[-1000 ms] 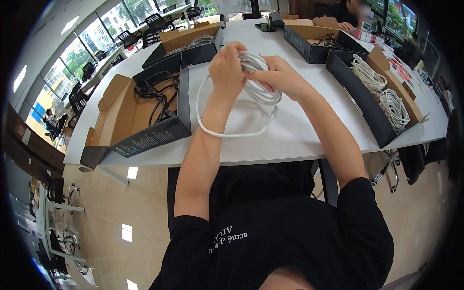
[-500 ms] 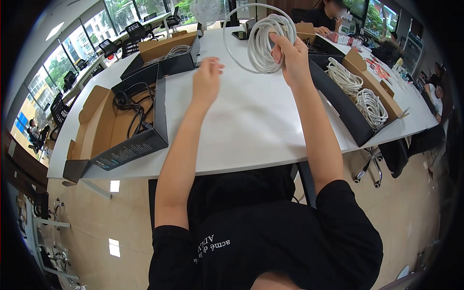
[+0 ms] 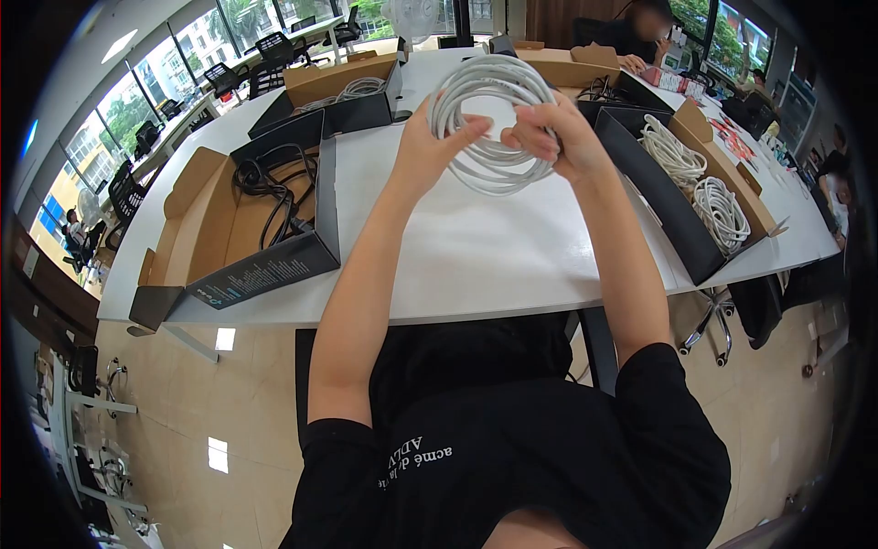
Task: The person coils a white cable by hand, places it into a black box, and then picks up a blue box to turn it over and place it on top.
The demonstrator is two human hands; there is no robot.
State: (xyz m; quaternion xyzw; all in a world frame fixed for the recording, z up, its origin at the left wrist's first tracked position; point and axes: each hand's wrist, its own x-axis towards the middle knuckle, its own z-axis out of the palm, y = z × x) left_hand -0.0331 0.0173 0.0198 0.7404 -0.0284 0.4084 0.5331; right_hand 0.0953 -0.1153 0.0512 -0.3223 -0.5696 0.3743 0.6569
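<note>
Head view: beyond the near edge of the table (image 3: 476,265), a coil of white cable (image 3: 494,78) is held up between both hands, its ring face turned toward the camera. Its left side is clasped by the left hand (image 3: 434,142), thumb inside the ring; its right side is gripped by the right hand (image 3: 560,137). Neither hand is nearer, and no clear long axis is shown by the coil. Black cables (image 3: 279,188) are held in an open box (image 3: 270,274) by the near left corner; white coils (image 3: 718,210) are held in a right-hand box (image 3: 654,197) reaching toward the near edge. Toward the far edge, a grey cable (image 3: 359,89) is held in another box (image 3: 370,112).
</note>
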